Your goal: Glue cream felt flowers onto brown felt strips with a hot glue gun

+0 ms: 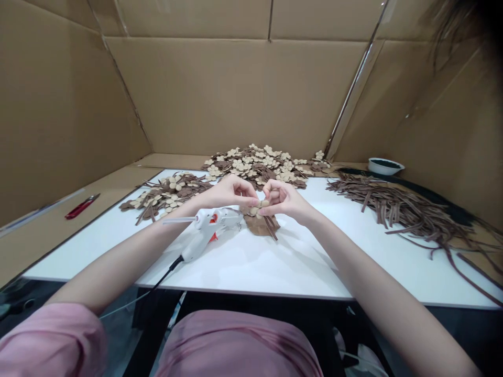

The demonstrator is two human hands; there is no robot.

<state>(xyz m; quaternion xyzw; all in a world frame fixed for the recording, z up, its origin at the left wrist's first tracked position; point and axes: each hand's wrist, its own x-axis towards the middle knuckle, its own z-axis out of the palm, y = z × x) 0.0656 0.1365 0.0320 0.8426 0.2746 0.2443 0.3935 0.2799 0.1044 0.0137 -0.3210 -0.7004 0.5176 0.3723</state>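
At the middle of the white board, my left hand (238,192) and my right hand (283,199) meet over a small tan flower piece (259,207), both pinching it between fingertips. Two thin brown strips (271,229) hang below the flower. Beneath them lies a brown flat piece (257,226) on the board. A white glue gun (206,230) with orange parts rests just left of it, under my left forearm, its nozzle toward the brown piece.
A large pile of flower cutouts (259,162) lies at the back, a smaller mixed pile (168,193) at left. Brown strips (396,204) and a white bowl (385,166) are at right. A red cutter (81,207) lies far left. Cardboard walls (236,89) stand around.
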